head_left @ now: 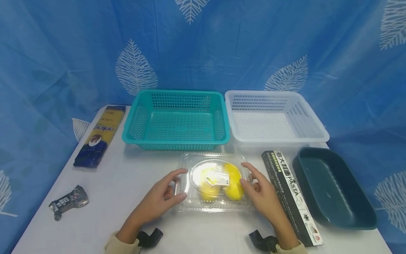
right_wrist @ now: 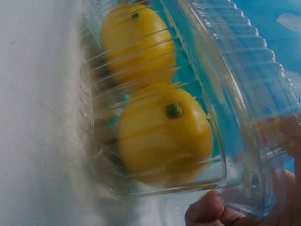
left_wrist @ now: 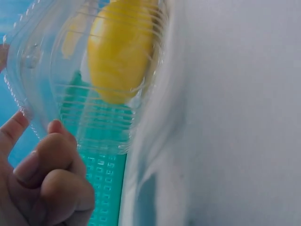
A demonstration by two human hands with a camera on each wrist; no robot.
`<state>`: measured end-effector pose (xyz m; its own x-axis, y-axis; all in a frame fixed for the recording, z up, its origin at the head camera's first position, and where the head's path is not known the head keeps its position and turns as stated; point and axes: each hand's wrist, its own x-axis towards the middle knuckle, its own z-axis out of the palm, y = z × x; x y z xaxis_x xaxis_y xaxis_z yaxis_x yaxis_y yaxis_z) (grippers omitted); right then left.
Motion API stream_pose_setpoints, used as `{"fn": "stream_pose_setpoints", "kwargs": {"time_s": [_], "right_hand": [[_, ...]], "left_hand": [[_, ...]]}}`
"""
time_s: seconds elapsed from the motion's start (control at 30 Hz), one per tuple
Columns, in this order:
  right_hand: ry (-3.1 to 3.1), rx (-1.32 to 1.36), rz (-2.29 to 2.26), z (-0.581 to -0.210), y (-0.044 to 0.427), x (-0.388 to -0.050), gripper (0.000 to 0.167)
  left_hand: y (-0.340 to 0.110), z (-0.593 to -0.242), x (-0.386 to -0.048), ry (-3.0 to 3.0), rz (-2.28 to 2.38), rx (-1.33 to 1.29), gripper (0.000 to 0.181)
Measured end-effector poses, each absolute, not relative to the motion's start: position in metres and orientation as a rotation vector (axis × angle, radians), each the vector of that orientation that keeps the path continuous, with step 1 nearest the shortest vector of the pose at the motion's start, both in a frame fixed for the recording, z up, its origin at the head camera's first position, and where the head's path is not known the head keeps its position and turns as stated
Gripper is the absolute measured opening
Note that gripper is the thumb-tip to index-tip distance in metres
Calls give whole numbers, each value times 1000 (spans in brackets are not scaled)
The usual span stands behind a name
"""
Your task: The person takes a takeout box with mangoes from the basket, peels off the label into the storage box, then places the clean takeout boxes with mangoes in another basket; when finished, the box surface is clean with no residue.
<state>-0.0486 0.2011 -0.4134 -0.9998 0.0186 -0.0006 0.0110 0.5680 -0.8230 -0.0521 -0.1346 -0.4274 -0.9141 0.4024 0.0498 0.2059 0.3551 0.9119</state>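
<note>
A clear plastic clamshell box (head_left: 193, 206) with two yellow lemon-like fruits (right_wrist: 164, 136) inside is in front of me, its lid down. A small white label (head_left: 222, 178) shows on its top. My left hand (head_left: 158, 197) grips the left rim, with thumb and index on the edge. In the left wrist view, its other fingers (left_wrist: 61, 155) curl below the rim. My right hand (head_left: 261, 190) holds the right rim in the same way; one fingertip (right_wrist: 207, 205) is under the edge in the right wrist view. Whether the box touches the table cannot be told.
Behind the box stand a teal basket (head_left: 176, 145) and a white basket (head_left: 279, 141). A black pasta box (head_left: 291, 197) and a dark green tub (head_left: 333, 190) lie close on the right. At left are a yellow-blue pasta packet (head_left: 99, 137) and a small dark wrapped packet (head_left: 69, 203).
</note>
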Motion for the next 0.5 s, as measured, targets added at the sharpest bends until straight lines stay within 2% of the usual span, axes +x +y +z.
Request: {"fn": "stream_pose_setpoints", "kwargs": {"time_s": [0.27, 0.5], "right_hand": [[-2842, 123, 1216, -409, 202, -46, 56], [-2893, 258, 988, -396, 201, -45, 66]], "left_hand": [[-132, -431, -52, 2380, 1710, 551, 57], [-130, -433, -53, 2409, 1730, 534, 58]]}}
